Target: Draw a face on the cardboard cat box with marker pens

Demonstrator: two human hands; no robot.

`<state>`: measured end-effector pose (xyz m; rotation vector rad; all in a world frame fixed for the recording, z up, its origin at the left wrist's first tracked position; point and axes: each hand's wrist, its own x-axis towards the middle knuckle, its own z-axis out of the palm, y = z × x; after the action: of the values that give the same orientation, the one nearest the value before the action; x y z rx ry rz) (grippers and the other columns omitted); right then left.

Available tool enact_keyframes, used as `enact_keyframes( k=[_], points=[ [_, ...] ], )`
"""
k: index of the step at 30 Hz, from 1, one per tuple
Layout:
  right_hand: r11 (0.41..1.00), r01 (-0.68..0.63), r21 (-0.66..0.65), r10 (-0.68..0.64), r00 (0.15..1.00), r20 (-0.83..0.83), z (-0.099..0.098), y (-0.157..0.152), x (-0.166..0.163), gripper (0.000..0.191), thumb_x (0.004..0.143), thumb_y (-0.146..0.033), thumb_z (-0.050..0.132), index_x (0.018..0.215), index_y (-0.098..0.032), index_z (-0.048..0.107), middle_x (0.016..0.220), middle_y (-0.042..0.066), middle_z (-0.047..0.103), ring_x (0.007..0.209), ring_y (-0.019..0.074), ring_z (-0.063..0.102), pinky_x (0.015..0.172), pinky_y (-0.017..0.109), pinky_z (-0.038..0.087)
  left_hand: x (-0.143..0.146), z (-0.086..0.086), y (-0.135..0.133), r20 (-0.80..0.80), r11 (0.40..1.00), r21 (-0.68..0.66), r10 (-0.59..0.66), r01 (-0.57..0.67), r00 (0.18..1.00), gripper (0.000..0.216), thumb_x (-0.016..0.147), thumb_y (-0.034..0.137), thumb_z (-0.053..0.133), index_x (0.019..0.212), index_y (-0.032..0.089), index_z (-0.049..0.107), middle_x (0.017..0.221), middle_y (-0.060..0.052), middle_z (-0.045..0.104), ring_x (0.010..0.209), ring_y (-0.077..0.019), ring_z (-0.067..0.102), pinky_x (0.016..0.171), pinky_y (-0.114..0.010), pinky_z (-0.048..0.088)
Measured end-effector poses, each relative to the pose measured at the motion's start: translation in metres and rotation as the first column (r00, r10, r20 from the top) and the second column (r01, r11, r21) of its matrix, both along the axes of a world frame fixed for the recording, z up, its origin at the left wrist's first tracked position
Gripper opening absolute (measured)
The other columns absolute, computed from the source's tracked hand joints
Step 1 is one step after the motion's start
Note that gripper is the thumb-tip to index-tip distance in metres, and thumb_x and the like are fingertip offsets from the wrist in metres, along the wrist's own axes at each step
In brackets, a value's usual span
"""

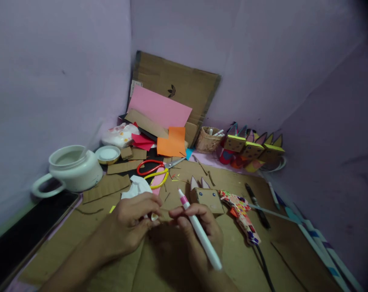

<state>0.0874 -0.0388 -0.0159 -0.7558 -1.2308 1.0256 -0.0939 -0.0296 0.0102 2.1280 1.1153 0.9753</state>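
My right hand (202, 231) is closed round a white marker (200, 235) with a pink band near its tip, which points up and away from me. Close beside it, my left hand (138, 223) pinches a small pale piece (154, 217), too blurred to name. The fingertips of both hands nearly meet above the cardboard. Just beyond my right hand sits a small cardboard box with eyes and pointed ears (207, 198). A crumpled white tissue (137, 186) lies behind my left hand, near scissors (156, 168) with red and yellow handles.
A glue gun (241, 215) in patterned wrapping lies right, its cord running toward me, beside a black pen (257, 205). At left are a white pot (77, 172) and a dark phone (35, 227). Coloured paper (172, 142), a basket (208, 140) and eared cardboard figures (252, 149) stand behind.
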Motion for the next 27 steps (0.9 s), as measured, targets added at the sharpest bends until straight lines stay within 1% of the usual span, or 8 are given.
enact_keyframes(
  k=[3,7,11,14,17,21,24,27],
  points=[
    [1.0,0.003,-0.023,-0.004,1.0,-0.012,0.0,-0.002,0.015,0.004,0.087,-0.023,0.062,0.09,-0.023,0.065,0.075,0.001,0.074,0.062,0.0146,0.069,0.058,0.024,0.056,0.001,-0.003,0.0,-0.113,0.999,-0.003,-0.047,0.047,0.992,0.021,0.085,0.009,0.043,0.086,0.021,0.06,0.084,-0.001,0.064,0.077,-0.013,0.06,0.067,-0.023,0.042],
    [0.999,0.026,-0.018,-0.026,1.0,-0.001,0.0,-0.008,0.029,0.012,0.089,-0.031,0.06,0.094,-0.023,0.069,0.069,0.003,0.073,0.06,0.0162,0.069,0.055,0.023,0.054,0.002,-0.008,0.001,-0.161,0.998,0.021,-0.054,0.058,0.986,0.023,0.086,0.008,0.039,0.091,0.02,0.057,0.085,-0.001,0.064,0.078,-0.013,0.06,0.069,-0.023,0.043],
    [0.99,0.085,-0.113,-0.082,0.996,0.034,0.004,-0.015,0.029,0.036,0.088,-0.052,0.055,0.094,-0.021,0.073,0.059,0.003,0.069,0.054,0.0163,0.063,0.054,0.026,0.047,0.001,-0.01,0.003,-0.139,0.998,-0.014,-0.062,0.061,0.988,0.021,0.087,0.007,0.042,0.092,0.021,0.057,0.088,-0.001,0.066,0.08,-0.0117,0.062,0.072,-0.021,0.044],
    [0.981,0.139,-0.132,-0.131,0.989,0.063,0.006,-0.018,0.027,0.049,0.086,-0.061,0.049,0.091,-0.019,0.075,0.053,0.003,0.063,0.05,0.017,0.058,0.052,0.028,0.044,0.001,-0.009,0.005,-0.119,0.997,-0.055,-0.066,0.06,0.991,0.019,0.085,0.009,0.046,0.092,0.022,0.06,0.088,0.001,0.067,0.08,-0.0105,0.063,0.072,-0.019,0.045],
    [0.978,0.171,-0.121,-0.164,0.984,0.067,0.008,-0.017,0.027,0.051,0.087,-0.063,0.047,0.089,-0.021,0.076,0.053,0.002,0.06,0.051,0.0163,0.056,0.052,0.028,0.042,0.002,-0.008,0.007,-0.112,0.994,-0.088,-0.071,0.061,0.991,0.019,0.083,0.009,0.048,0.088,0.021,0.062,0.087,0.002,0.069,0.08,-0.0106,0.064,0.071,-0.018,0.046],
    [0.981,0.158,-0.109,-0.155,0.987,0.038,0.011,-0.014,0.029,0.049,0.086,-0.063,0.047,0.087,-0.025,0.077,0.054,0.002,0.06,0.049,0.0155,0.054,0.049,0.026,0.039,0.003,-0.007,0.009,-0.162,0.988,-0.151,-0.062,0.037,0.985,0.019,0.084,0.01,0.048,0.085,0.022,0.063,0.085,0.002,0.069,0.078,-0.0105,0.064,0.07,-0.018,0.046],
    [0.98,0.158,-0.121,-0.151,0.986,0.065,0.014,-0.012,0.029,0.05,0.086,-0.064,0.047,0.084,-0.025,0.078,0.055,0.003,0.063,0.048,0.0162,0.055,0.046,0.026,0.039,0.003,-0.006,0.01,-0.193,0.989,-0.146,-0.038,0.009,0.98,0.017,0.082,0.012,0.051,0.084,0.021,0.064,0.08,0.002,0.068,0.077,-0.0117,0.065,0.068,-0.018,0.047],
    [0.975,0.181,-0.132,-0.167,0.98,0.11,0.018,-0.013,0.029,0.05,0.087,-0.064,0.045,0.084,-0.026,0.078,0.056,0.003,0.065,0.047,0.0162,0.056,0.046,0.027,0.04,0.003,-0.006,0.011,-0.222,0.99,-0.137,-0.049,0.019,0.974,0.017,0.082,0.012,0.05,0.085,0.021,0.064,0.08,0.001,0.069,0.075,-0.0125,0.065,0.067,-0.019,0.047]
  ],
)
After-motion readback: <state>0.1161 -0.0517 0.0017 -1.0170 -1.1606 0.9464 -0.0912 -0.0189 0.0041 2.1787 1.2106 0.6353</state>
